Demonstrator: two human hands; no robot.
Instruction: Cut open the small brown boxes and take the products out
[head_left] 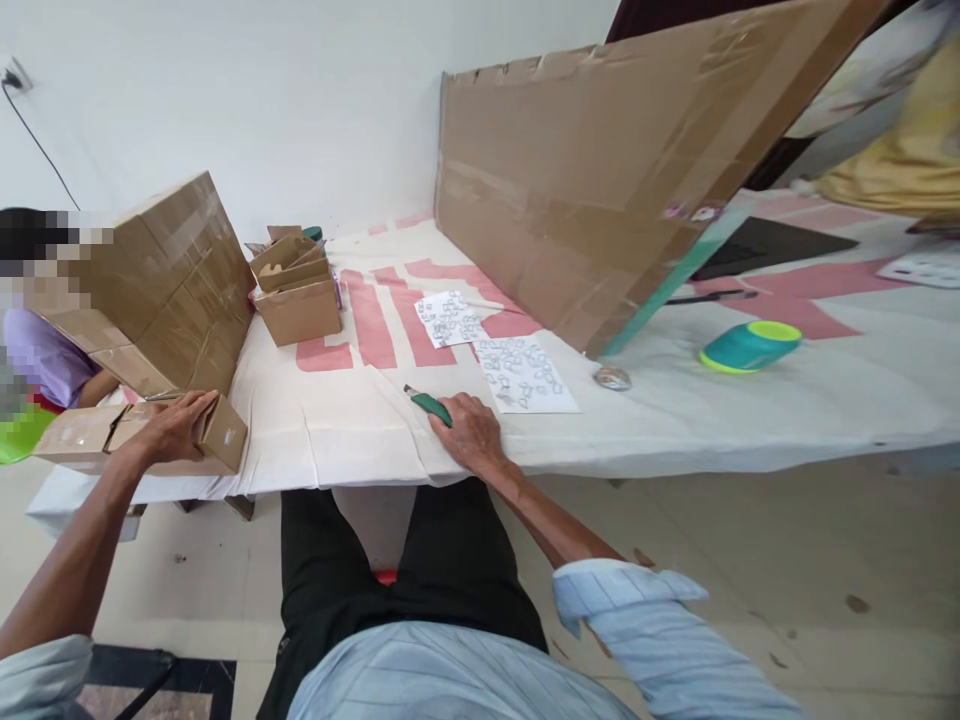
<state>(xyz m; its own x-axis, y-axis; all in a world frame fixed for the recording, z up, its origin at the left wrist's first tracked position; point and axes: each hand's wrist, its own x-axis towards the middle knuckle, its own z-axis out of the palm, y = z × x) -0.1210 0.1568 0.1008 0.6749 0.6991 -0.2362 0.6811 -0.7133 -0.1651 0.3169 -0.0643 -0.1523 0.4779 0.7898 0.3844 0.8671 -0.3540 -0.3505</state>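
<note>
Our right hand (474, 435) has its fingers closed around one green-handled knife (431, 406) at the near edge of the cloth-covered table (360, 435). Our left hand (178, 428), half curled, grips the end of one narrow box (223, 440) at the table's left. Beyond the knife we count two drawn-on sheets (532, 378), with one shiny lump (613, 378) and one teal container (750, 347) to their right. Farther back we see one open carton (300, 312); one tall cardboard panel (585, 180) blocks our view of the table behind it, and one big taped carton (172, 270) partly screens another person (52, 345).
</note>
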